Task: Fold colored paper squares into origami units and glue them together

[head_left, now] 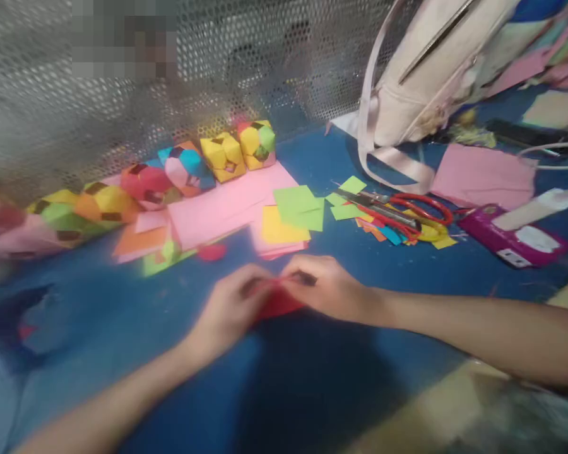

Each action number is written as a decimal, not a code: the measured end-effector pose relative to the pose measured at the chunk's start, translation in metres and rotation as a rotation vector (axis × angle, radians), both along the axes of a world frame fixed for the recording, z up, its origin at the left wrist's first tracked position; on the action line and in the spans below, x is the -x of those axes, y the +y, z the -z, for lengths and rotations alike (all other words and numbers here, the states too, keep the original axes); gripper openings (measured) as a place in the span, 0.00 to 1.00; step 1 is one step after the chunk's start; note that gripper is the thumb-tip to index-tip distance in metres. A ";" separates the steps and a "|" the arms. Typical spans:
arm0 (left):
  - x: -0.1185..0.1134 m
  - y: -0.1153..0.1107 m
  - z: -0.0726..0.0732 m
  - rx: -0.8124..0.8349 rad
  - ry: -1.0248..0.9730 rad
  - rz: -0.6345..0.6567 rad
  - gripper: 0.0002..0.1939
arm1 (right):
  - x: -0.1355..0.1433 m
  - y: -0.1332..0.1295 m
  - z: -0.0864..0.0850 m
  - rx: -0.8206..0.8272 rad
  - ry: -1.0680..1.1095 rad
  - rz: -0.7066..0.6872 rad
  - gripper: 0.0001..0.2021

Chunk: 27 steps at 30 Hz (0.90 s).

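A small piece of red paper (280, 301) is held between both hands above the blue surface. My left hand (234, 299) pinches its left side with closed fingers. Closed on its upper right edge is my right hand (329, 287). The fingers cover much of the paper, and blur hides its exact folds. Just beyond the hands lie green paper squares (300, 208) and a yellow paper square (274, 227) on pink sheets (218, 211). A red round scrap (211, 252) sits to the left of them.
Folded paper balls (222, 156) line the perforated metal back (208, 75). Red-handled scissors (423, 211) rest on coloured scraps at right, beside a purple box-like object (515, 236). Behind stand a pale bag (407, 101) with a strap and a pink sheet (485, 173).
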<state>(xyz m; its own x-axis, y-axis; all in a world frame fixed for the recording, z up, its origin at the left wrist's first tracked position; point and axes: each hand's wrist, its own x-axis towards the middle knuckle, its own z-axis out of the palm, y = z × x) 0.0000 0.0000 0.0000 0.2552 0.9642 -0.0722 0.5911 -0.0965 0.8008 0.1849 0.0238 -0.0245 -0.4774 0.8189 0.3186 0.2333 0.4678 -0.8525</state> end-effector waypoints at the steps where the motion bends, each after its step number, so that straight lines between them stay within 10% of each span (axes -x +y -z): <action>1: -0.001 0.001 0.000 -0.003 -0.001 -0.006 0.08 | 0.000 0.001 0.000 0.007 -0.008 0.003 0.04; 17: 0.009 0.006 0.000 0.040 0.024 0.054 0.14 | -0.001 0.005 -0.001 0.019 0.004 0.056 0.06; 24: -0.001 0.005 -0.001 -0.028 0.017 0.016 0.08 | 0.000 0.005 0.002 -0.271 0.033 -0.024 0.07; 27: -0.002 0.004 0.003 -0.035 -0.024 -0.079 0.07 | 0.001 0.004 -0.004 -0.093 0.008 0.025 0.05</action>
